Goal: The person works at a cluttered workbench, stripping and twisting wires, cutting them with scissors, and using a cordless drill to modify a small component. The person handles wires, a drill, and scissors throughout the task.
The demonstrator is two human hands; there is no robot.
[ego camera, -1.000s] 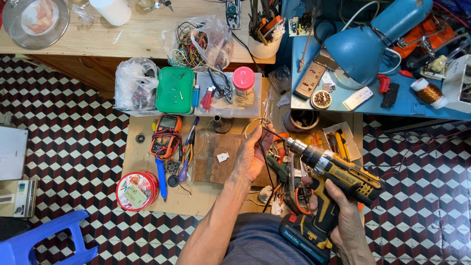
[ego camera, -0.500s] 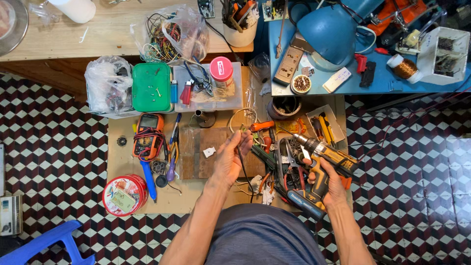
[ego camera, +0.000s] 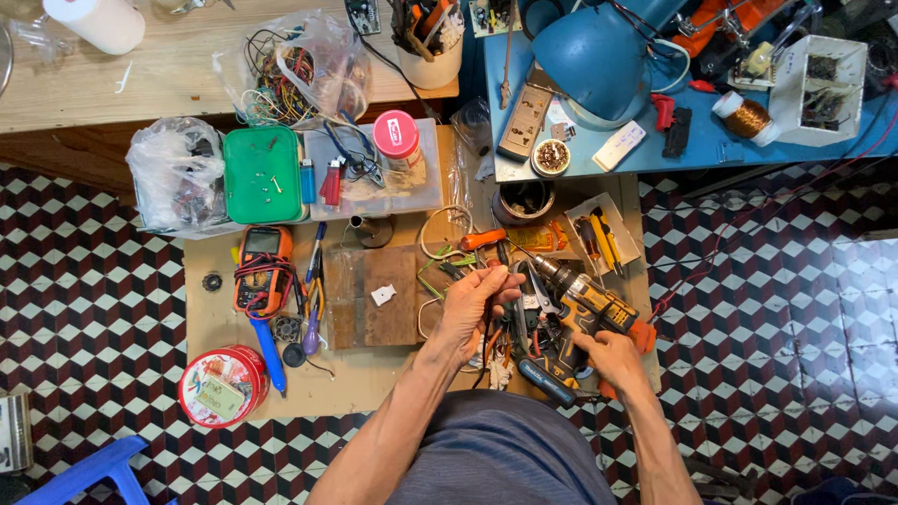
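two hands meet over the cluttered low workboard (ego camera: 281, 388). the right hand (ego camera: 608, 360) is wrapped tight round the grip of a yellow and black cordless drill (ego camera: 585, 304), which lies tilted with its chuck pointing up and left toward the other hand. the left hand (ego camera: 472, 304) is curled, fingers pinched on something thin and dark near the chuck; what exactly it holds is too small to tell. under both hands sits a heap of pliers, cutters and wires. just above it lies an orange-handled screwdriver (ego camera: 482, 239), with a dark round tin (ego camera: 524, 198) near it. to the left of the left hand rests a worn wooden block (ego camera: 374, 323) with a small white scrap on it. further left are an orange multimeter (ego camera: 265, 266) wrapped in its leads, a blue-handled tool (ego camera: 267, 351) and a round red tin (ego camera: 223, 385) by the board's edge. at the far side stand a green box (ego camera: 264, 174), a clear tray (ego camera: 421, 192) with a pink-lidded jar (ego camera: 397, 136), and a plastic bag of wires (ego camera: 295, 70). a blue desk lamp (ego camera: 589, 56) sits on the blue table (ego camera: 720, 150) to the right.
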